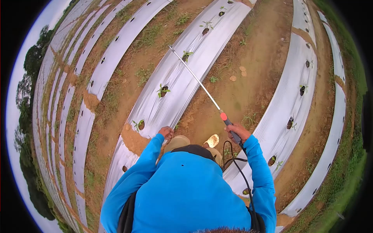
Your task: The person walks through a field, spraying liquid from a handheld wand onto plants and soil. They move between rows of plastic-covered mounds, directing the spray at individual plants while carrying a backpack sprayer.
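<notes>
My right hand (239, 132) is wrapped around the dark grey handle of a spray wand (203, 87) with a red part near the grip. Its long metal tube reaches up and left, and the tip is over the plastic-covered bed (176, 83), past a seedling (187, 56). From the handle, a black hose (246, 179) runs down along my right arm. My left hand (167, 133) hangs beside my left leg with its fingers curled and nothing visible in them. The nearest plants to it are small seedlings (138, 125) in holes in the plastic.
Bare soil with weeds forms the path (248, 73) between the beds. Another covered bed (287, 105) with seedlings runs along the right. More plastic rows (105, 73) lie to the left, with trees (29, 89) beyond. Soil (134, 141) covers part of the near bed.
</notes>
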A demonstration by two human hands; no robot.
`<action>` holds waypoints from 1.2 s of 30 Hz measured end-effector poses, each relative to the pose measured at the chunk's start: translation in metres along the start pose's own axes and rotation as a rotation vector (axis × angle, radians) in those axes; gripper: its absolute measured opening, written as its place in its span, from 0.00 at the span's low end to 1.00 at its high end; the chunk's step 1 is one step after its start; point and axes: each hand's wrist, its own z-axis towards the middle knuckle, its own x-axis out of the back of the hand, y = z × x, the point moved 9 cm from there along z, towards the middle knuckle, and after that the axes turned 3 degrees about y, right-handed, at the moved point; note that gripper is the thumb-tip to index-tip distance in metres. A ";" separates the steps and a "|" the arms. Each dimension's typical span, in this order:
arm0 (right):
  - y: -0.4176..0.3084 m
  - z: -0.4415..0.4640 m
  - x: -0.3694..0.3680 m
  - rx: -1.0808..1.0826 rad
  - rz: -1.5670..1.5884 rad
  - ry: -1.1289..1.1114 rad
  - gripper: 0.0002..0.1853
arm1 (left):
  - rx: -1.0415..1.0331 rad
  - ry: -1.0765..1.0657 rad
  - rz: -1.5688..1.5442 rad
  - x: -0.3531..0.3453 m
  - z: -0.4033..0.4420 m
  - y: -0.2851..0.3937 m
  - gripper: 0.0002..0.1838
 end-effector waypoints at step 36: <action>-0.542 0.374 0.259 0.346 0.467 0.122 0.18 | 0.293 -0.058 -0.005 0.017 0.225 0.319 0.11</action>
